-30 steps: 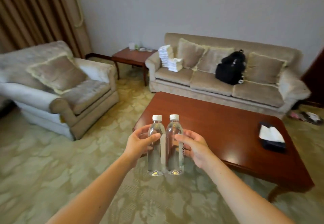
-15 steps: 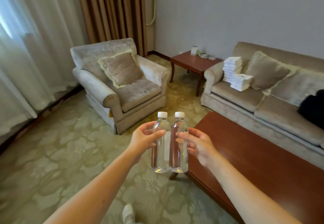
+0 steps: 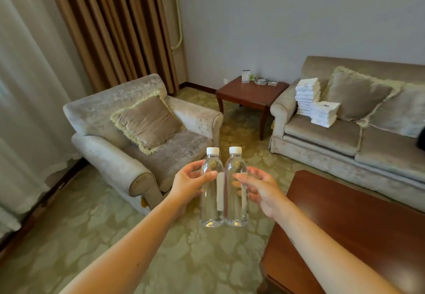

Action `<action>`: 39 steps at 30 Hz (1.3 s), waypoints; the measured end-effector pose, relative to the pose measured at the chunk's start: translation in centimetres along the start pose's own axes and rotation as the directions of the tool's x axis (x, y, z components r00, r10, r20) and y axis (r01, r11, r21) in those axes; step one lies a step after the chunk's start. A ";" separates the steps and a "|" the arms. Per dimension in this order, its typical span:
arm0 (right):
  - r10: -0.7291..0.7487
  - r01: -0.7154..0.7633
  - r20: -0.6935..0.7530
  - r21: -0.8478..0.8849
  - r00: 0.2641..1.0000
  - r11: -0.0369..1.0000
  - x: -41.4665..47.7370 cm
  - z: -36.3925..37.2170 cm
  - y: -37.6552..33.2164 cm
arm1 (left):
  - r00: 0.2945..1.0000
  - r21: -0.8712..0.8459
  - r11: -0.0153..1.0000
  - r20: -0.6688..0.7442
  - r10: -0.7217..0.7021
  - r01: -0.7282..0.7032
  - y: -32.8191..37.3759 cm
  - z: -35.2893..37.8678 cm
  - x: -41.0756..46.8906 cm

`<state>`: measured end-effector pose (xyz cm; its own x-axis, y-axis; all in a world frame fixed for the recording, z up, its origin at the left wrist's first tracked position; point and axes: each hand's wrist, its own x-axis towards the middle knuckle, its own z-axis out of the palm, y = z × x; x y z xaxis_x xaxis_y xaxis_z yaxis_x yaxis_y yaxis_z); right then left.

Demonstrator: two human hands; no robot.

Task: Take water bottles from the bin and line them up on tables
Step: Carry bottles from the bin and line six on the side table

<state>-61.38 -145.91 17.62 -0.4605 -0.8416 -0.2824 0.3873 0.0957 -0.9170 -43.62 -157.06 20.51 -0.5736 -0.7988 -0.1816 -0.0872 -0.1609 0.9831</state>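
Two clear water bottles with white caps stand upright side by side in the air at the centre of the head view. My left hand point(image 3: 187, 184) grips the left water bottle point(image 3: 211, 204) around its upper body. My right hand point(image 3: 262, 189) grips the right water bottle point(image 3: 236, 206) the same way. The bottles touch each other. Both hang above the patterned carpet, to the left of the dark wooden coffee table point(image 3: 358, 229). A small wooden side table point(image 3: 246, 92) stands in the far corner between armchair and sofa. No bin is in view.
A beige armchair point(image 3: 128, 155) with a cushion stands left of the bottles. A sofa point(image 3: 326, 132) at the right carries two stacks of white folded items point(image 3: 316, 102). The side table holds small objects at its back edge. Curtains cover the left wall.
The view has swung left: the coffee table slid toward the right edge and the armchair and side table moved toward the centre. Both hands keep the two bottles held together.
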 end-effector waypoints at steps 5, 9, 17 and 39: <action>-0.011 0.010 -0.019 -0.038 1.000 0.999 7.1 1.2 -2.0 | 1.000 -0.011 1.000 0.016 -0.014 0.014 1.0 -1.3 7.6; -0.015 0.015 -0.011 -0.043 1.000 0.999 14.7 1.3 -3.7 | 1.000 -0.050 0.999 -0.006 -0.008 0.008 2.0 -1.6 14.9; -0.052 0.051 -0.010 -0.072 0.999 0.996 32.7 -1.1 -11.3 | 0.999 0.047 0.998 -0.035 0.040 -0.038 6.6 0.5 33.8; -0.118 0.107 -0.148 -0.080 0.982 0.991 69.3 -17.8 -27.1 | 0.990 0.037 0.996 0.118 0.071 -0.076 12.9 16.1 76.1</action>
<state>-118.02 -197.41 17.89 -0.6158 -0.7591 -0.2110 0.2709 0.0474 -0.9614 -101.55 -210.58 19.69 -0.6708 -0.7339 -0.1071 -0.0731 -0.0783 0.9942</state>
